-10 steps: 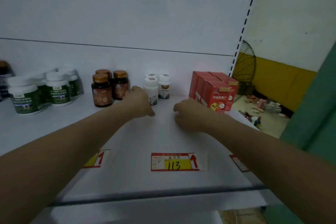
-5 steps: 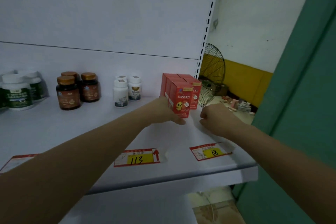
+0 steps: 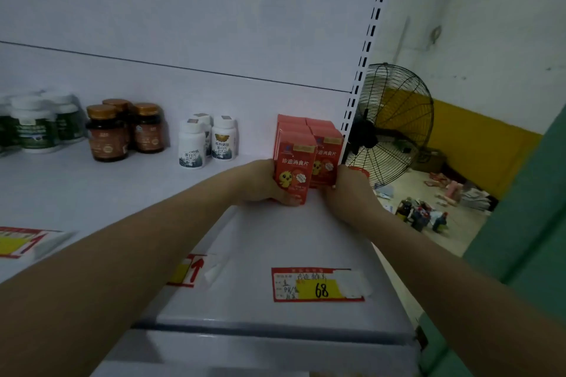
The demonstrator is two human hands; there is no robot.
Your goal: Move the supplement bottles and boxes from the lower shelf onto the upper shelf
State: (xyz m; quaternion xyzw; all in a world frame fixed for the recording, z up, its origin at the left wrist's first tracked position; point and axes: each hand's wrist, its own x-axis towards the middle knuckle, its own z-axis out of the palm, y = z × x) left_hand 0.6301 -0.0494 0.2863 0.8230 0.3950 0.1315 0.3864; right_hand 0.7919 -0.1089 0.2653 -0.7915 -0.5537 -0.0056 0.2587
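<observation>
Both bare arms reach forward, left hand (image 3: pixel 260 182) and right hand (image 3: pixel 347 190) cupped inward facing each other.

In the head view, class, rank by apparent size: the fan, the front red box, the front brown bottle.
1. Fan
2. Front red box
3. Front brown bottle, nearly the box's height; differing distances leave this unsure.

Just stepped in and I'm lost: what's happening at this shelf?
A person is handling the red boxes at the shelf's right end. The left hand grips the front box and the right hand presses the group's right side. The amber bottles, white bottles and green-labelled bottles stand untouched to the left.
</observation>
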